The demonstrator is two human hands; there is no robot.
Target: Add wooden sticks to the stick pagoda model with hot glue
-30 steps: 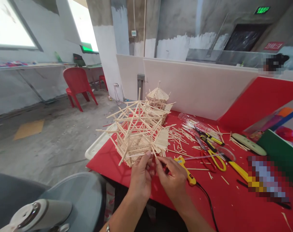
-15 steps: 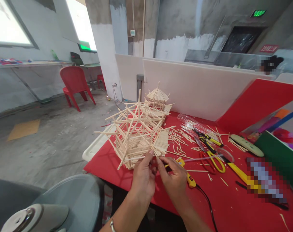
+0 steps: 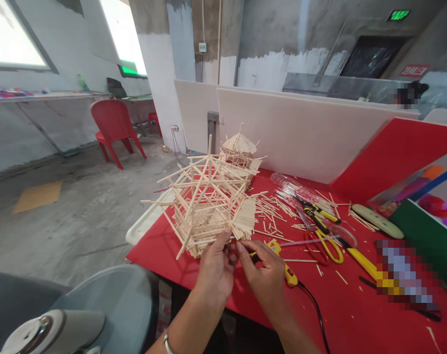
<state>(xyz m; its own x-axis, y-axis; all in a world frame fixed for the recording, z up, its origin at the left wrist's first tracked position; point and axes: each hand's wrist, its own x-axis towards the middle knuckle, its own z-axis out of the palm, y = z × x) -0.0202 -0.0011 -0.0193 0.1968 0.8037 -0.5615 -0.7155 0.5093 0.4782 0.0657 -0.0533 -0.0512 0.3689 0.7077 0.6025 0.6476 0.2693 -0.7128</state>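
Observation:
A frame model of thin wooden sticks (image 3: 208, 196), shaped like a pavilion, stands on the red tabletop (image 3: 341, 314). At its near right corner my left hand (image 3: 216, 270) is closed, thumb and fingertips pinched. Close beside it, my right hand (image 3: 264, 270) is closed too, its thumb and index finger meeting near the left fingertips. Between both sets of fingertips is a short wooden stick (image 3: 235, 240), mostly hidden by the fingers. A slatted roof panel (image 3: 246, 216) of the model slopes just beyond them. A yellow glue gun (image 3: 290, 275) with a black cord lies behind the right hand.
Loose sticks (image 3: 269, 211) lie scattered right of the model. Farther right are yellow-handled pliers (image 3: 317, 219), scissors (image 3: 330, 246) and a yellow cutter (image 3: 367, 263). A smaller finished pavilion (image 3: 240, 145) stands behind. A grey stool (image 3: 123, 300) bears a white flask (image 3: 68, 327).
Both hands stay pinched at the model's near corner and have hardly moved. The view has shifted very slightly.

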